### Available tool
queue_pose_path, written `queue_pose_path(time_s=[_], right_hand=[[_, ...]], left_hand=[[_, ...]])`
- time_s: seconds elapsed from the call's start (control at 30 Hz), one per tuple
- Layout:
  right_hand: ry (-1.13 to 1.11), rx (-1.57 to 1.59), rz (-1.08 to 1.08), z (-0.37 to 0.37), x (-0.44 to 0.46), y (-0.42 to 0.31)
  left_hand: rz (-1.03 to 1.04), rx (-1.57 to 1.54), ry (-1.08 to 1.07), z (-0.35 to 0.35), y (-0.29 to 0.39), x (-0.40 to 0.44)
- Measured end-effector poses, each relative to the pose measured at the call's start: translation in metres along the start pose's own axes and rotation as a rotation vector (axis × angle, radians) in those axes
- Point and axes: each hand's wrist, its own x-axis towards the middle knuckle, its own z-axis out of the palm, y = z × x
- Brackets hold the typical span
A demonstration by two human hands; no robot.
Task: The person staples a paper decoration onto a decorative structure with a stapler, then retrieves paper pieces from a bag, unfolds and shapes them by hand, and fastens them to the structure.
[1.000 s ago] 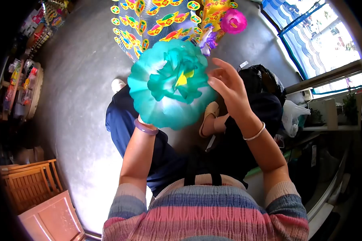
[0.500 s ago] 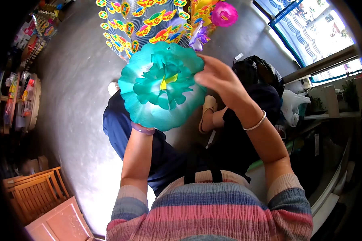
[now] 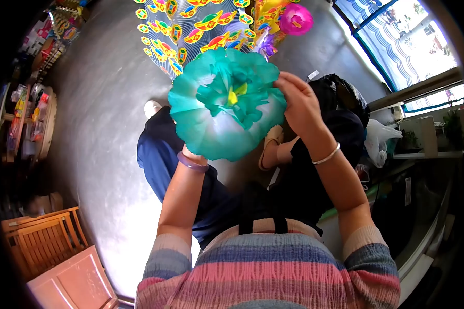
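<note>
A large teal flower (image 3: 219,129) with ruffled petals and a yellow centre faces up in front of me. My left hand (image 3: 193,156) is under its lower left side; the petals cover the fingers, so their grip is hidden. At the flower's upper right edge, my right hand (image 3: 299,100) has its thumb and fingers pressed together on the petal rim. Beyond the flower are a purple flower (image 3: 266,45) and a magenta flower (image 3: 296,19), beside a shiny patterned decoration (image 3: 209,20).
Black plastic bags (image 3: 340,95) and a white bag (image 3: 380,140) lie at the right. A wooden folding chair (image 3: 49,239) stands at the lower left, near a brown panel (image 3: 75,280). Shelves with goods (image 3: 28,121) line the left side.
My right hand has gone from loosely spread fingers beside the flower to a pinch at its edge. The teal flower has shifted and tilted slightly.
</note>
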Motion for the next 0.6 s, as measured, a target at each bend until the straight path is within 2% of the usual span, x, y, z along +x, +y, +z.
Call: queue_pose_path(time_s=[0.07,0.1,0.17,0.23,0.27,0.33,0.4,0.43,0.47,0.53,0.57,0.6], right_hand=[[-0.146,-0.304,-0.077,-0.007,-0.003,0.023],[-0.2,-0.584,-0.272,-0.014,-0.005,0.042],[-0.315,-0.546,-0.389,-0.007,-0.004,0.052],[-0.37,-0.246,-0.311,-0.008,0.0,0.065],[-0.365,0.035,-0.171,-0.014,0.004,0.079],[-0.275,-0.035,-0.158,-0.018,0.005,0.089],[-0.088,-0.732,-0.407,-0.02,0.0,0.093],[-0.093,-0.552,-0.38,-0.019,-0.001,0.088],[-0.096,-0.37,-0.348,-0.015,-0.004,0.078],[-0.088,-0.263,-0.331,-0.017,-0.008,0.074],[-0.079,-0.339,-0.348,-0.021,-0.008,0.074],[-0.094,-0.082,-0.255,-0.022,-0.009,0.076]], left_hand=[[-0.013,-0.024,0.044,-0.015,-0.012,0.0],[-0.023,-0.04,0.065,-0.022,-0.018,0.001],[-0.041,-0.074,0.096,-0.037,-0.034,0.004],[-0.086,-0.125,0.099,-0.052,-0.047,0.009],[-0.112,-0.145,0.098,-0.059,-0.052,0.009],[-0.165,-0.156,0.117,-0.046,-0.047,0.006],[-0.131,0.003,0.201,0.001,-0.028,0.003],[-0.092,0.124,0.26,0.021,-0.021,0.001],[-0.116,0.182,0.22,0.021,-0.02,0.001],[-0.164,0.299,0.143,0.022,-0.015,0.0],[-0.168,0.35,0.191,0.027,-0.015,0.0],[-0.113,0.481,0.177,0.027,-0.017,0.0]])
